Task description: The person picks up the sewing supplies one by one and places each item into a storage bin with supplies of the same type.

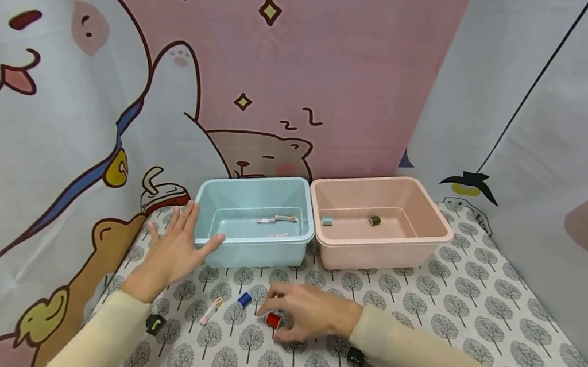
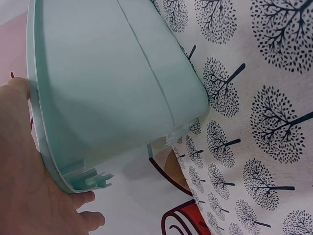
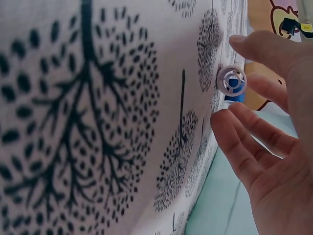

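Observation:
My left hand (image 1: 175,253) rests at the left front corner of the light blue bin (image 1: 258,254), its fingers extended along the side and the thumb over the rim. In the left wrist view, that hand (image 2: 29,176) lies against the bin's rim (image 2: 41,132). Low over the tablecloth, my right hand (image 1: 311,309) surrounds a red thread spool (image 1: 273,321) with thumb and fingers spread apart. From the right wrist, the spool's pale round end (image 3: 232,81) shows in the gap between thumb and fingers. Just beyond it lies a blue thread spool (image 1: 244,300).
A bundled pale cable (image 1: 212,311) lies left of the blue spool. Inside the blue bin are white cables (image 1: 277,219). The pink bin (image 1: 382,251) beside it contains a light teal spool (image 1: 327,220) and a dark green spool (image 1: 375,221). A printed curtain (image 1: 348,75) hangs behind.

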{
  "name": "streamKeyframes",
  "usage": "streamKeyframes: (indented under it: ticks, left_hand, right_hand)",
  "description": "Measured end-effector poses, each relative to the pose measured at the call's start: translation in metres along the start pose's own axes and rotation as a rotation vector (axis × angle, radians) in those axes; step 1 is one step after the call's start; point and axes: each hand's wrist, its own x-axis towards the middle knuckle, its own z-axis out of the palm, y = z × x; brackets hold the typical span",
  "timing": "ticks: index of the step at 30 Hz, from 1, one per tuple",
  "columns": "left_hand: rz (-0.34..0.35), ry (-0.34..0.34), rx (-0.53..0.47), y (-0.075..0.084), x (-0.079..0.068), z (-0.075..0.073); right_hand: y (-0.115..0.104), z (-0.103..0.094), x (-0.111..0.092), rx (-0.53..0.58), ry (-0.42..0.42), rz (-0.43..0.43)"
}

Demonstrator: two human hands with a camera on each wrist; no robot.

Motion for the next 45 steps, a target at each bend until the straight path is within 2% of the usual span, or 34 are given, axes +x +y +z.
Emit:
streamKeyframes:
  ticks: [10, 20, 29, 45]
  left_hand:
    - [0.0, 0.011, -0.004, 0.0, 0.0, 0.001]
    - [0.0, 0.01, -0.005, 0.0, 0.0, 0.001]
    - [-0.003, 0.008, -0.003, -0.001, 0.0, 0.002]
    - [0.0, 0.009, 0.001, 0.0, 0.0, 0.001]
  right_hand:
    - [0.001, 0.003, 0.003, -0.029, 0.01, -0.013]
    - [0.001, 0.002, 0.003, 0.099, -0.005, -0.02]
    - [-0.001, -0.003, 0.001, 0.127, -0.01, -0.013]
    - [-0.004, -0.019, -0.008, 0.058, 0.041, -0.006]
